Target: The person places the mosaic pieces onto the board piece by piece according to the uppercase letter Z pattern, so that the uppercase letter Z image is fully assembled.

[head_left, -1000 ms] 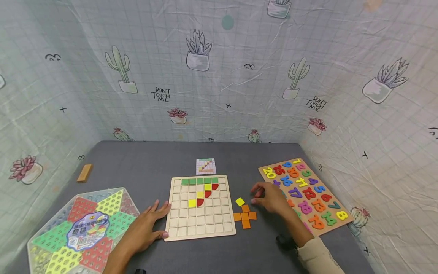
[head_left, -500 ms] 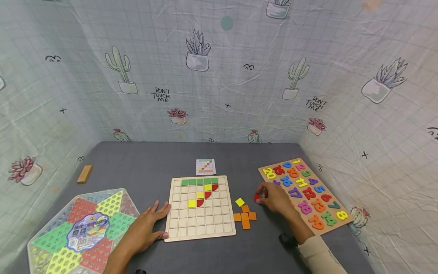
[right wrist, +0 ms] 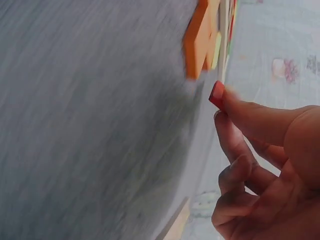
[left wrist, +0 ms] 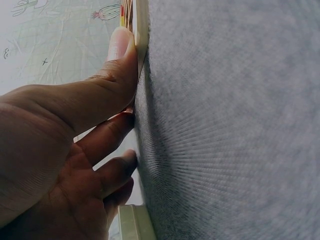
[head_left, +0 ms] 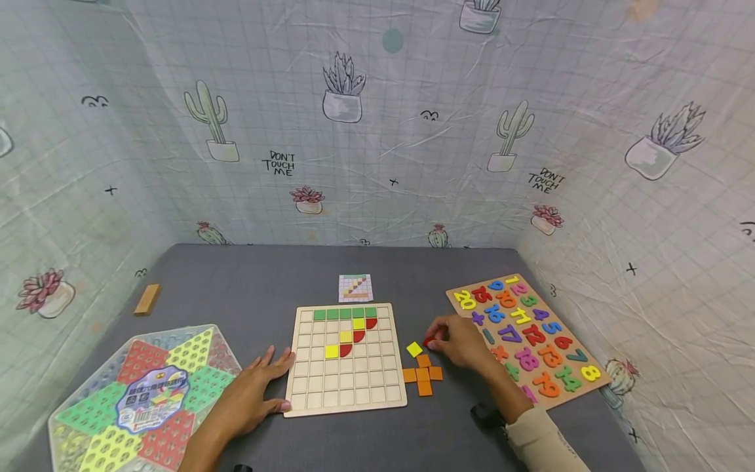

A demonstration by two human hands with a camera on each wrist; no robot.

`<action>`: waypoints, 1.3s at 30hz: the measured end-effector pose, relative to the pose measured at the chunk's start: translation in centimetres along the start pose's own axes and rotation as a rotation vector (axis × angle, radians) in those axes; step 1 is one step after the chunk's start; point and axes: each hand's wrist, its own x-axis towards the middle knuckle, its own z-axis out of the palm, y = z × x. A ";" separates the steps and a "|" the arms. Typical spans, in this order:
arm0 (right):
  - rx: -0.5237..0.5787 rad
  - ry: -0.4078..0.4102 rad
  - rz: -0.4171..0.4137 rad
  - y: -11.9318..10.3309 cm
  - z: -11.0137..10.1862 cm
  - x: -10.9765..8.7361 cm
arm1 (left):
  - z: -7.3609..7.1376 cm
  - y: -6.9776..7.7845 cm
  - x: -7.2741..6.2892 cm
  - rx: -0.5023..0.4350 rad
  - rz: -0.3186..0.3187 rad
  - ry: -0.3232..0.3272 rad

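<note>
My right hand [head_left: 463,342] pinches a small red tile [right wrist: 217,94] between thumb and index finger, off the table and just right of a loose yellow tile [head_left: 415,349]. My left hand [head_left: 255,393] rests at the left edge of the wooden grid board [head_left: 346,397], thumb touching its lower left corner and fingers spread. On the board lie a row of green squares [head_left: 347,314] and a diagonal of yellow squares [head_left: 332,352] paired with red quarter-round tiles [head_left: 346,350]. Several orange square tiles [head_left: 423,374] lie loose at the board's right side.
A small pattern card [head_left: 356,288] lies behind the board. To the right is a number puzzle board [head_left: 566,393] with coloured numerals. A hexagonal Chinese checkers set [head_left: 94,406] sits at the left, partly under my left forearm, and a wooden block [head_left: 147,299] lies behind it.
My right hand has picked up the red tile, which shows between its fingers from half a second ago, and has moved left towards the yellow tile. The left hand has stayed put.
</note>
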 end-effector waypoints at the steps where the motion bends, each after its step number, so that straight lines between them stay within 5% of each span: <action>1: -0.001 0.005 -0.005 -0.3 0.1 0.0 | 0.0 0.0 0.0 0.000 0.000 0.000; 7: 0.025 0.027 -0.075 -2.4 1.0 0.2 | -0.1 0.0 0.0 0.008 0.003 0.002; 15: 0.071 -0.056 -0.221 -5.6 2.2 0.3 | 0.0 0.0 0.0 0.004 0.007 0.000; 32: 0.099 -0.101 -0.265 -11.9 6.5 1.6 | -0.3 0.2 0.1 0.004 -0.002 -0.005; 39: 0.078 -0.137 -0.209 -13.6 8.5 1.6 | -0.1 0.0 0.1 0.002 0.005 -0.001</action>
